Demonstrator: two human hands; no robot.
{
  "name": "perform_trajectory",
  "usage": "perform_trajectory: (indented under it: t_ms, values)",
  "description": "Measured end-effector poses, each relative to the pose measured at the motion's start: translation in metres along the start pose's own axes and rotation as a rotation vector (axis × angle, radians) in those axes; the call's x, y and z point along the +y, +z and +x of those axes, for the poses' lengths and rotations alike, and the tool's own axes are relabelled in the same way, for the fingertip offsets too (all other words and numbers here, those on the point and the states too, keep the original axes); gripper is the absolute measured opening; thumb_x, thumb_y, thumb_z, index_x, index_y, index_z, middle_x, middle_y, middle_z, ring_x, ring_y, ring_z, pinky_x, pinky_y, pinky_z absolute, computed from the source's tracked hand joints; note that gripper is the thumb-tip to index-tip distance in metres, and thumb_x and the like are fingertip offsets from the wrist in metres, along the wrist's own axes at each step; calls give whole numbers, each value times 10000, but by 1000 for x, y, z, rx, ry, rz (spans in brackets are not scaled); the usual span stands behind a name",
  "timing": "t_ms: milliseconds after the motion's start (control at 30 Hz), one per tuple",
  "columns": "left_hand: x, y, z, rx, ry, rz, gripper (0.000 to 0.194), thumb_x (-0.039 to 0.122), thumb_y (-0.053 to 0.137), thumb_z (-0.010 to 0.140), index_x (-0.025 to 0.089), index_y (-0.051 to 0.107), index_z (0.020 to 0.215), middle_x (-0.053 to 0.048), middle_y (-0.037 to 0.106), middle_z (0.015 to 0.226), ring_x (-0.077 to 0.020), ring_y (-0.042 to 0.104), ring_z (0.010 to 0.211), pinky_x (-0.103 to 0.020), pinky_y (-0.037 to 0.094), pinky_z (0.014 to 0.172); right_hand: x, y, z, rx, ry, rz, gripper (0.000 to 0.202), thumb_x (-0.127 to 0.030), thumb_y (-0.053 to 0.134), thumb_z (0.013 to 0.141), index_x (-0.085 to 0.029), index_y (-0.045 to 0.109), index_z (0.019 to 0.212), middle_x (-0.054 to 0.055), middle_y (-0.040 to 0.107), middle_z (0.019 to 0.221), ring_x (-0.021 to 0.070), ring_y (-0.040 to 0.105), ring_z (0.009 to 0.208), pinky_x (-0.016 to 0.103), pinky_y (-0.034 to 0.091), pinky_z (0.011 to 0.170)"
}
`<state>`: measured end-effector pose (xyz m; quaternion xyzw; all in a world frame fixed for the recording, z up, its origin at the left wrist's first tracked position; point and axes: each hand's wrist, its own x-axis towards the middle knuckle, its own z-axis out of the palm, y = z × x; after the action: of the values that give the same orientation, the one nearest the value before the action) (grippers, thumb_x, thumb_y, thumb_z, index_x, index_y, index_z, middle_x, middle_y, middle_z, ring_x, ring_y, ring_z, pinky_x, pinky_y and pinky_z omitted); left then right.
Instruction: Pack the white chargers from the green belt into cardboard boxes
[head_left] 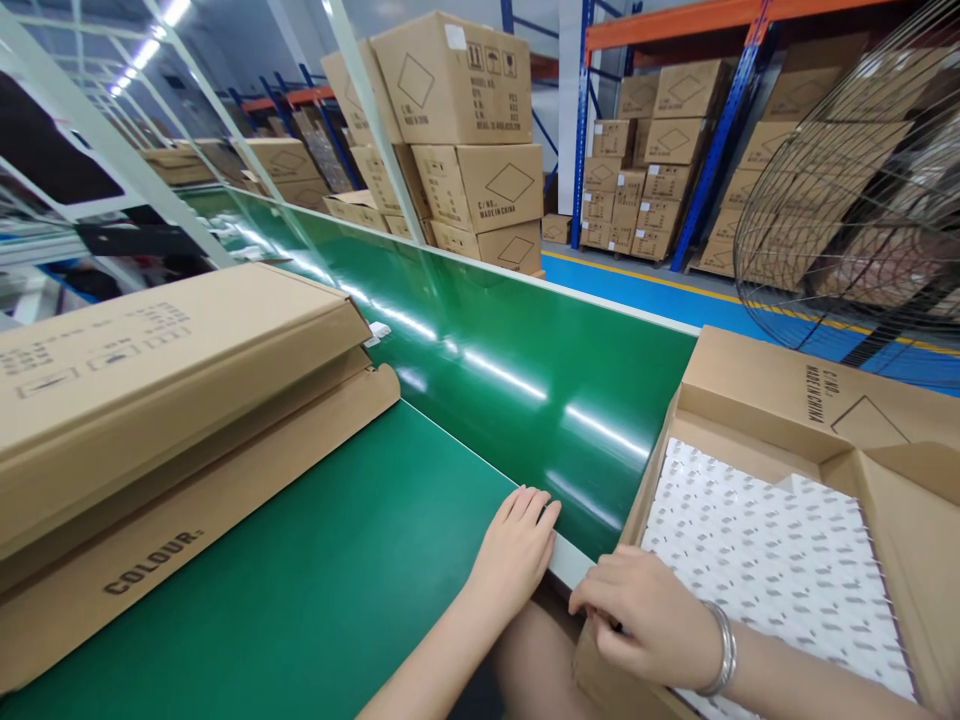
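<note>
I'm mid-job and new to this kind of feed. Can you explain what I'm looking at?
There's no machine arm here, just a person's bare hands, in one picture from a head-worn camera looking forward and down. The left hand rests at the edge of the green work surface, holding nothing visible. The right hand is curled beside an open carton containing white patterned material; I can't tell whether it grips anything. A carton marked COLOUR lies on the surface at left.

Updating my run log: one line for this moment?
left hand: at edge of green worktop | right hand: by open carton | patterned sheet: inside carton
</note>
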<state>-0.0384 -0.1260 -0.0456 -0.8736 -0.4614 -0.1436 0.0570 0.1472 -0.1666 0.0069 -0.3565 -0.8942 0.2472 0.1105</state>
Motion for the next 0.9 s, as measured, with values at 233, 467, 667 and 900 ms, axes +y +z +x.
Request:
perform_trajectory:
  t_ms: [233, 467, 667, 900]
  values:
    - [4, 1, 2, -9, -29, 95, 344, 133, 434, 832, 149, 517, 1165, -63, 585, 1009, -204, 513, 1021, -389, 400, 981, -2, -1, 0, -5, -9, -67, 182, -191, 383, 852, -226, 561, 832, -20, 633, 764, 126, 499, 697, 286, 254, 633]
    - [6, 4, 0, -2, -9, 156, 349, 116, 429, 834, 131, 509, 1173, -77, 582, 1025, -202, 510, 1040, -384, 392, 994, 1, 0, 1, -53, -9, -76, 215, -142, 434, 784, -252, 604, 854, -30, 639, 786, 124, 511, 728, 285, 259, 643]
    - [4, -2, 1, -20, -12, 78, 265, 146, 455, 827, 159, 559, 1070, -68, 578, 1041, -210, 508, 1045, -390, 403, 987, 1, 1, 3, -94, -10, -91, 245, -130, 462, 752, -280, 644, 821, -30, 643, 780, 131, 520, 741, 291, 264, 655]
    - [2, -5, 1, -36, -11, 30, 245, 138, 445, 827, 156, 565, 1040, -74, 569, 1074, -219, 496, 1063, -397, 393, 996, -3, -1, 5, -94, 32, -52, 277, -82, 461, 734, -255, 633, 867, -40, 659, 796, 116, 550, 763, 283, 287, 670]
